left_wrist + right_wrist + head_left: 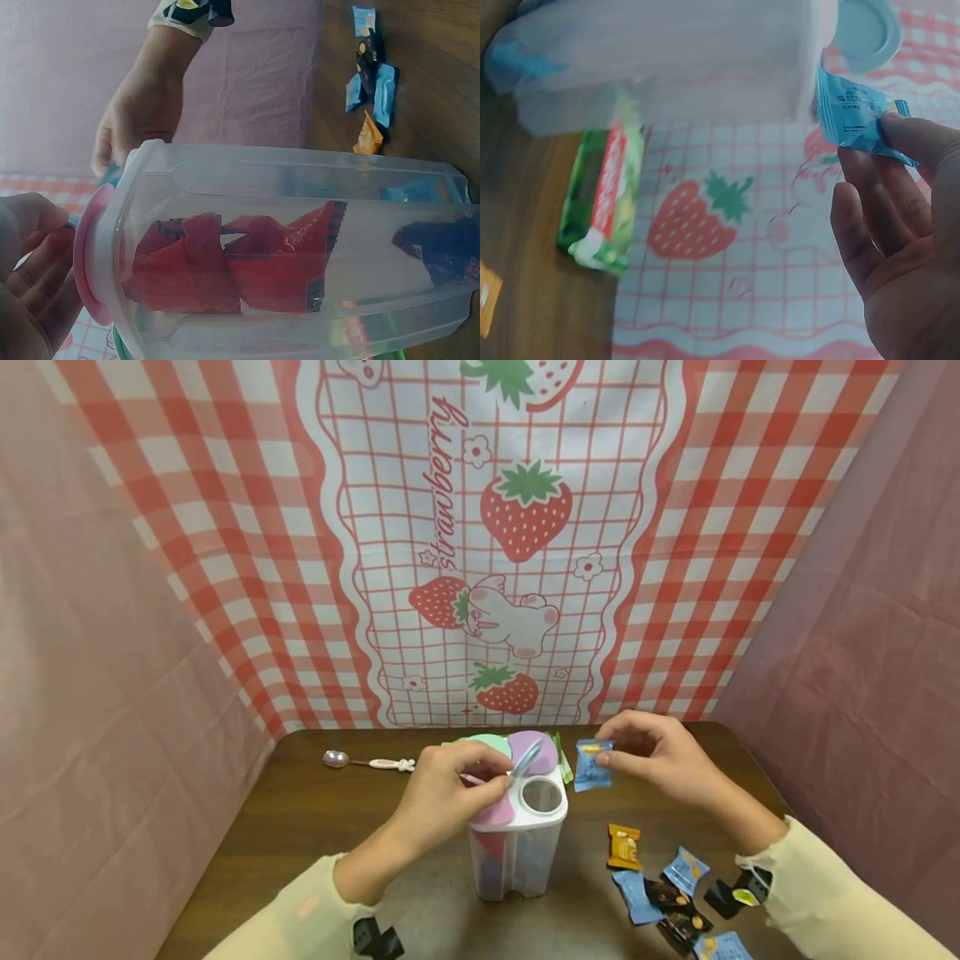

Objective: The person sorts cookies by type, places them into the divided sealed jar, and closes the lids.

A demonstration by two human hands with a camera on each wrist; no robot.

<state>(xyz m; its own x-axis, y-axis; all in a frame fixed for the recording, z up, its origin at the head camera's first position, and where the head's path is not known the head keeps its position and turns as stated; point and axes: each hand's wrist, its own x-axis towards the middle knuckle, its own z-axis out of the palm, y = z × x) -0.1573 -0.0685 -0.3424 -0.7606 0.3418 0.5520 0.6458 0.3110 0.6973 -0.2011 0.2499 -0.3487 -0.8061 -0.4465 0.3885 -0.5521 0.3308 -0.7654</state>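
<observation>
Blue candy packet (593, 763), pinched at its edge by the right hand (660, 758), thumb and forefinger closed on the wrapper, other fingers (870, 225) loosely extended. Held up off the desk (300, 827), just right of the container's open hole — probably so it can be lined up with that opening.

Nearest the wearer: a loose heap of wrapped sweets (667, 893) on the desk at right, blue, dark and one orange packet (624, 847), lying within easy reach of the right hand; looks like the supply pile.

Mid-desk: a clear plastic divided container (517, 852), upright, white top. One round opening (542, 795) is uncovered; its blue flap lid (527, 757) is tipped up. The left hand (442, 797) rests on the top with fingers curled over the lids, seemingly steadying the container and holding that flap out of the way. Left wrist view shows red wrappers (240, 262) already inside one compartment, dark ones in another, so sweets appear sorted by colour per section.

Behind the container: a green packet (604, 202) lying on the desk, and a pink spoon (363, 762) to the left, untouched, well apart from both hands.

Far: a strawberry-print cloth (495, 543) hung as a backdrop.
</observation>
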